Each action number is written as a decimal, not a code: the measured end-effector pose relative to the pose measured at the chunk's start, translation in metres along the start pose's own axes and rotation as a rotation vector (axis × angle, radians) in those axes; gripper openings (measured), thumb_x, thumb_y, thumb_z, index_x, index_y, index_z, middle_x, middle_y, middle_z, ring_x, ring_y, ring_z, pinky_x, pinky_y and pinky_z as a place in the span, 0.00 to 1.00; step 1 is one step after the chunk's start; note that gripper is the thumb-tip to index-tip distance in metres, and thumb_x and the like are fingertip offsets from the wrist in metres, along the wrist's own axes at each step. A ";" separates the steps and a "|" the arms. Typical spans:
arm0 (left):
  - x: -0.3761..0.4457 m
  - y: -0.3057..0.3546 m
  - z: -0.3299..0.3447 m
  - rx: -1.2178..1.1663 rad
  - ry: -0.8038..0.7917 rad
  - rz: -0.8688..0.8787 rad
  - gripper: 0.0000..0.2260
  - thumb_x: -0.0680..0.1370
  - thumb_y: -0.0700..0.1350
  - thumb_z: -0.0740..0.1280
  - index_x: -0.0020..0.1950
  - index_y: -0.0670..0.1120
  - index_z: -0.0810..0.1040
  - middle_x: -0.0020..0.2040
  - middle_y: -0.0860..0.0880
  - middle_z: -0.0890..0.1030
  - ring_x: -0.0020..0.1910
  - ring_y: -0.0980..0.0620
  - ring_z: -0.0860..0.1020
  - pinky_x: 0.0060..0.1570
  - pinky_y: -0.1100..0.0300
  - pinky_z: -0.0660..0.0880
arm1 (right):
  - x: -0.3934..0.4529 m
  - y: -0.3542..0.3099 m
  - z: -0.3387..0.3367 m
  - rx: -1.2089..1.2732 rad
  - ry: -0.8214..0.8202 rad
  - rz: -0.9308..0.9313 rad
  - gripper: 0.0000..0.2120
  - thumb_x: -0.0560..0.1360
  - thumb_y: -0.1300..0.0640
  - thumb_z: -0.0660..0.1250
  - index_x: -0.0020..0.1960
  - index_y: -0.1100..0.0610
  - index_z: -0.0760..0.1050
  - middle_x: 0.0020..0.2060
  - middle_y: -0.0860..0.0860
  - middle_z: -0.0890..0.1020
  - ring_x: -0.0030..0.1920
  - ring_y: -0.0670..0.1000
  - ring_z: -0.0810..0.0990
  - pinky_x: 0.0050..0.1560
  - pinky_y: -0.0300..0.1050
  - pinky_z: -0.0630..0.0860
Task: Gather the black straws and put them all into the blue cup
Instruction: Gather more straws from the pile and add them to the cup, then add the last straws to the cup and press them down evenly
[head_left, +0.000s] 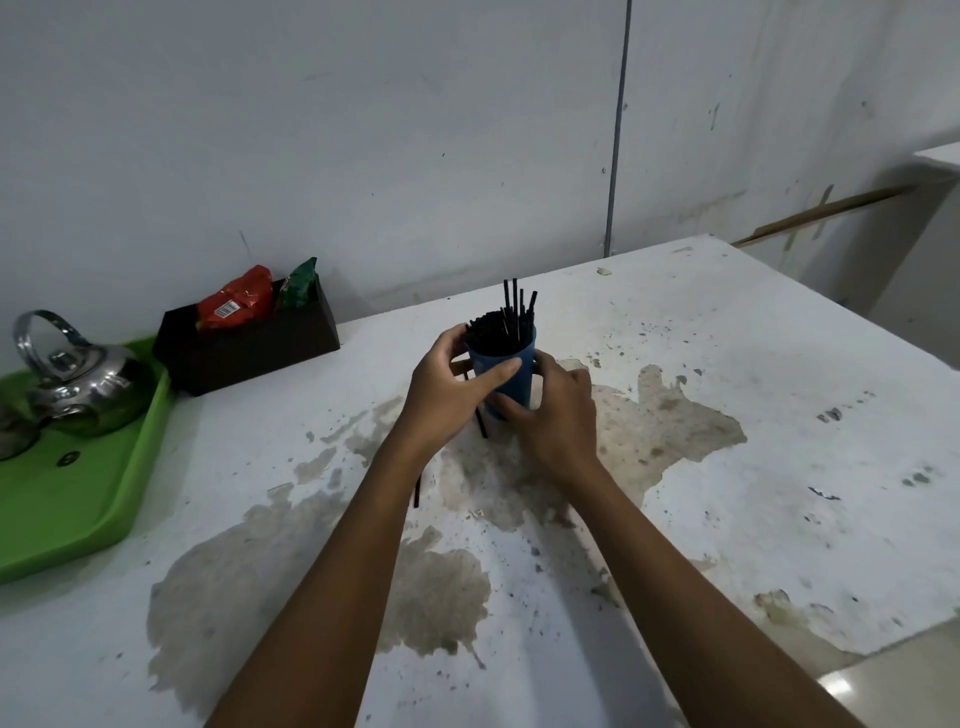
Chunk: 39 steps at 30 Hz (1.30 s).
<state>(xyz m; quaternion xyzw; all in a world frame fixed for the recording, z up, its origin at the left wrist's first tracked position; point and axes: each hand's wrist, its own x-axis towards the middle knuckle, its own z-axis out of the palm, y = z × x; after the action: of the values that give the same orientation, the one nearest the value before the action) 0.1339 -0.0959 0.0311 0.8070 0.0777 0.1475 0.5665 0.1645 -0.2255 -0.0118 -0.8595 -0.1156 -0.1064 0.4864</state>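
The blue cup (519, 375) stands upright on the white table (727, 364), packed with several black straws (506, 325) whose tips rise above its rim. My left hand (447, 384) wraps the cup's left side, thumb across its front. Fingers of my right hand (556, 410) grip the cup's lower right side. A black straw (481, 423) shows under my left hand beside the cup's base, and another black straw (417, 490) pokes out from under my left forearm on the table.
A dark box (249, 348) with red and green snack packets sits at the back left. Beside it, a green tray (104, 499) carries a steel kettle (78, 379). Brown stains mark the tabletop. The table's right edge drops to the floor.
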 end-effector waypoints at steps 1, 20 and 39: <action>-0.001 0.000 0.001 -0.002 -0.019 0.009 0.29 0.70 0.54 0.77 0.68 0.52 0.73 0.61 0.57 0.79 0.58 0.59 0.79 0.47 0.68 0.78 | -0.003 0.002 -0.001 0.000 0.019 -0.001 0.27 0.70 0.42 0.72 0.64 0.51 0.71 0.50 0.47 0.79 0.56 0.51 0.67 0.48 0.52 0.73; -0.054 -0.029 -0.080 0.584 0.271 -0.307 0.13 0.73 0.53 0.72 0.54 0.50 0.83 0.46 0.52 0.83 0.51 0.49 0.82 0.54 0.56 0.76 | -0.056 -0.011 0.025 -0.435 -0.131 -0.292 0.11 0.77 0.58 0.61 0.57 0.59 0.74 0.54 0.54 0.77 0.49 0.57 0.77 0.40 0.49 0.75; -0.043 -0.026 -0.061 0.936 0.052 -0.419 0.25 0.68 0.63 0.75 0.37 0.44 0.69 0.34 0.49 0.74 0.39 0.48 0.75 0.34 0.58 0.65 | -0.049 -0.023 0.042 -0.325 -0.142 -0.080 0.08 0.76 0.54 0.69 0.54 0.53 0.81 0.46 0.51 0.84 0.56 0.56 0.73 0.51 0.54 0.72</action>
<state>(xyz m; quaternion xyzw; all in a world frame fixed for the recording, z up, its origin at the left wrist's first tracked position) 0.0747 -0.0456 0.0198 0.9375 0.3094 0.0002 0.1596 0.1137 -0.1822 -0.0291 -0.9269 -0.1647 -0.0821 0.3272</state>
